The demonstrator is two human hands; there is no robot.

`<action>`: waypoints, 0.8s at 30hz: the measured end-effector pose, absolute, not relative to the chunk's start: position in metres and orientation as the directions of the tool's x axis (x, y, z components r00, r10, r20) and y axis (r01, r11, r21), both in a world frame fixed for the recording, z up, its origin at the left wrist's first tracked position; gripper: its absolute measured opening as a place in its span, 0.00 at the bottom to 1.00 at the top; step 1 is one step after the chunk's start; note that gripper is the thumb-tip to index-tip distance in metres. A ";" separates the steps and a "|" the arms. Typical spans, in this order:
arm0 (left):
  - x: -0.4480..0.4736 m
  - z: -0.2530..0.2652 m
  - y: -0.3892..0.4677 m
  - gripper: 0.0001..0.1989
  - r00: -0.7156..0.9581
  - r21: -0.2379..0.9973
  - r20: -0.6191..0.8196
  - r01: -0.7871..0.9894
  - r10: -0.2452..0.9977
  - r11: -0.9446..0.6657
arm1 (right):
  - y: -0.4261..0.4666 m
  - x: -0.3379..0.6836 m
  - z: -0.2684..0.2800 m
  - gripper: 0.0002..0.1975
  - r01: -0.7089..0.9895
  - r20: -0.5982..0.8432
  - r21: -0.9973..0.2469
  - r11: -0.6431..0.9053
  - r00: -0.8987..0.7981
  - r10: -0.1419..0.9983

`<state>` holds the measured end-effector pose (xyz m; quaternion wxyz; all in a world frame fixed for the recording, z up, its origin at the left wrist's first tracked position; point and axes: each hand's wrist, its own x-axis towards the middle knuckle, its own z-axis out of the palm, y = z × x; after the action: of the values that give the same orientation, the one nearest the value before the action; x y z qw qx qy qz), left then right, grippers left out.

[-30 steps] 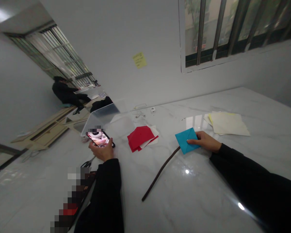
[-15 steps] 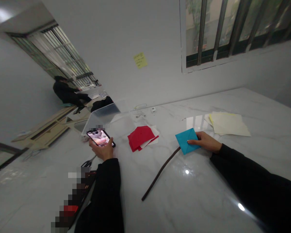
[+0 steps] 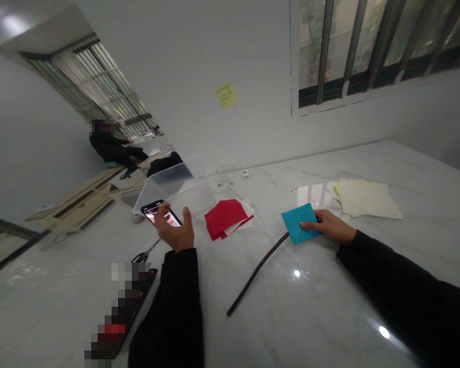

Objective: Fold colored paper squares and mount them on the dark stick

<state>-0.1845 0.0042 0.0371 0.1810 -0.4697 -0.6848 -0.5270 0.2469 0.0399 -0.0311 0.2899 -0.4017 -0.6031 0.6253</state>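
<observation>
My right hand (image 3: 331, 226) pinches a small blue envelope (image 3: 297, 222) by its right side, thumb on top, just over the marble-patterned table. A dark brown stick (image 3: 257, 271) lies on the table, its upper end reaching the envelope's lower left edge. Over at the left, my left hand (image 3: 175, 227) hovers with thumb and fingers apart, partly covering a phone (image 3: 152, 208) whose screen is lit. Between my hands lies a pile of red paper pieces (image 3: 225, 217), with white paper under it.
A clear plastic box (image 3: 164, 181) stands behind the phone. Scissors (image 3: 141, 257) and a dark, pixelated long object (image 3: 132, 306) lie left of my left forearm. Cream sheets (image 3: 370, 199) are at the right. A yellow note (image 3: 226, 96) hangs on the wall. Another person (image 3: 113, 145) sits far left.
My left hand has let go of the phone and moved slightly right, its fingers now spread. My right hand still holds the blue envelope. The whole view has shifted a little.
</observation>
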 end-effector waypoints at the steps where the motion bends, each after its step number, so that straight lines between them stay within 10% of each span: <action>1: -0.163 0.043 0.005 0.22 -0.452 0.574 0.727 0.813 0.517 -0.096 | 0.039 0.248 -0.030 0.20 0.114 -0.158 -0.987 -0.116 -0.512 0.844; 6: -0.057 0.043 0.013 0.18 0.074 0.815 0.233 0.529 0.970 -0.236 | 0.039 0.254 -0.022 0.19 0.152 -0.178 -0.982 -0.117 -0.506 0.844; 12: 0.001 0.024 0.013 0.24 0.490 0.948 -0.182 0.319 0.853 0.019 | 0.044 0.267 -0.015 0.20 0.240 -0.135 -0.970 -0.029 -0.438 0.889; 24: 0.031 -0.010 0.007 0.21 0.541 0.966 -0.215 -0.003 0.813 0.257 | 0.055 0.274 -0.022 0.26 0.082 -0.058 -0.996 -0.030 -0.357 0.932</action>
<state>0.0314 0.0071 -0.0097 -0.6964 -0.5344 -0.3789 -0.2930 0.2738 0.0546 -0.0224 0.3698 -0.4296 -0.5901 0.5749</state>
